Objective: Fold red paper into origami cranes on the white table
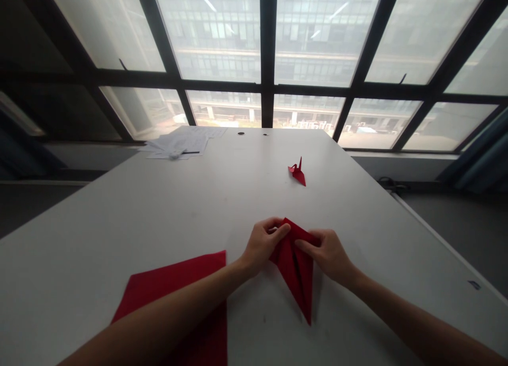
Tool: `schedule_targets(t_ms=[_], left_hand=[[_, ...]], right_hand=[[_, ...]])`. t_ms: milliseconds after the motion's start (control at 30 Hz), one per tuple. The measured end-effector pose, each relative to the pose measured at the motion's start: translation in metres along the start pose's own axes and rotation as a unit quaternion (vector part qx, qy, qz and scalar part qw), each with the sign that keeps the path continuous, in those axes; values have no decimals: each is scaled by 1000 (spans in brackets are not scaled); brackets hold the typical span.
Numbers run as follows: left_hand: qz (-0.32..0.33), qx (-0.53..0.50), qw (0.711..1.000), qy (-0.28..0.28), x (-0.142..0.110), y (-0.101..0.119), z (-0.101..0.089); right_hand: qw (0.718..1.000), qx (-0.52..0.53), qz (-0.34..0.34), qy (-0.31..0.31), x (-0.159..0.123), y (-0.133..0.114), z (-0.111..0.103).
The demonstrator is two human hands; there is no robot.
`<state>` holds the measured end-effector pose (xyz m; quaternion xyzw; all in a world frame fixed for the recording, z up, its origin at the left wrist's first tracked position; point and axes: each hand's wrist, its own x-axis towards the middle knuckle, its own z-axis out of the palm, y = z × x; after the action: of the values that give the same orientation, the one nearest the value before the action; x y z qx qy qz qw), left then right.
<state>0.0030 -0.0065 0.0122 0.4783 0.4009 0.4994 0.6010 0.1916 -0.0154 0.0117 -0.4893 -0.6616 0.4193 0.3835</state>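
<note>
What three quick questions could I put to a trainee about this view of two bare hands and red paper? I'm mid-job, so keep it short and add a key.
1. Multiple choice: which grips the pointed, folded red paper piece?
A) the left hand alone
B) the right hand alone
C) both hands
2. True or false: the small red folded-paper crane sits on the white tabletop, nearer the windows than the hands are.
3. Short answer: which forearm partly hides the large flat red paper sheet from the camera?

Key
1: C, the left hand and the right hand.
2: True.
3: The left forearm.
</note>
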Motion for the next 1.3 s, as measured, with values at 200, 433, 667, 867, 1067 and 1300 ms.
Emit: schedule_targets(t_ms=[200,433,667,867,1067,1300], left_hand=[[-92,-29,985,-141,-2,10,-2],[-104,24,989,-99,-5,5,0],[-82,20,993,-78,-5,-1,0],[-77,13,995,-59,-5,-1,2],[-62,18,997,-49,-6,-2,3],[-52,-15,998,13,-6,-2,5]], right_hand=[[992,28,6,121,4,-1,-6],[992,62,31,109,0,5,2],[985,148,63,62,-1,-1,0],[983,171,68,-30,-3,-2,-11],[982,178,68,18,-2,1,-4],[955,260,128,-59,-2,4,-7]])
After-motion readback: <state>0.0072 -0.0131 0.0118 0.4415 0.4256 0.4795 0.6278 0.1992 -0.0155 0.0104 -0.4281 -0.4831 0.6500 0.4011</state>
